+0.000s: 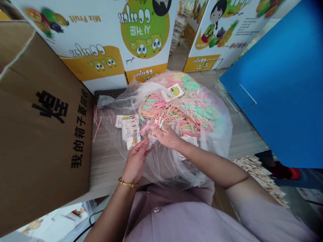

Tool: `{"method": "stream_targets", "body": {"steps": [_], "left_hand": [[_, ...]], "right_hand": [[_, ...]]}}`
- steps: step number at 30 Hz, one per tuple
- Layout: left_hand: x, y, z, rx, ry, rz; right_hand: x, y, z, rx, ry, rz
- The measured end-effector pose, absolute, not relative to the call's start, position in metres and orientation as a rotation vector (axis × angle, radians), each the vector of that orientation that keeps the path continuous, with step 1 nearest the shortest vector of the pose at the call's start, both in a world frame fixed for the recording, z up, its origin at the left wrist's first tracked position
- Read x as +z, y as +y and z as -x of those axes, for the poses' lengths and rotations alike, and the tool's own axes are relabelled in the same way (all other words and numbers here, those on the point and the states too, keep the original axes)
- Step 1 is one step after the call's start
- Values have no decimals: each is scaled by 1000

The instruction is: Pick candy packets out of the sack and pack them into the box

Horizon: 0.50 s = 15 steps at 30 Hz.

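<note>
In my left hand (137, 160) a small printed packet (152, 139) is pinched by its edge between thumb and fingers. Just above it, my right hand (167, 136) is closed on a few thin pastel candy sticks (161, 124), and its fingers partly cover the packet's top. Behind both hands lies a big heap of pink, green and orange sticks (174, 112) in a clear plastic bag (222, 111). Left of my hands is a row of overlapping filled packets (130, 129). Another packet (176, 90) rests on the heap.
A brown carton (45, 134) stands close on the left, and white printed cartons (101, 33) line the back. A blue panel (282, 87) rises on the right. Loose pink sticks (97, 129) lie on the table (101, 168) by the brown carton. Stacked packets (259, 174) are at the lower right.
</note>
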<state>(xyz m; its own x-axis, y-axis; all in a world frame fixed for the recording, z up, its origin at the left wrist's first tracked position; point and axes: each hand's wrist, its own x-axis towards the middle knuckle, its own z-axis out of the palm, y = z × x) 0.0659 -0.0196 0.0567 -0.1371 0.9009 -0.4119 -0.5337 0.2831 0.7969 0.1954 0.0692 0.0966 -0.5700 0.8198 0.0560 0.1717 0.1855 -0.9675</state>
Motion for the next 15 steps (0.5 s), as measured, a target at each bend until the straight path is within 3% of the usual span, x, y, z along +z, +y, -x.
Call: {"method": "stream_targets", "body": {"steps": [9,15], "left_hand": [[58,-18,-68,1220,1103,-404],[64,-16,-70,1195,1050,-429]], "right_hand": [[92,77,-208,1746,-1762,711],[90,88,-217,1568,-1924,916]]}}
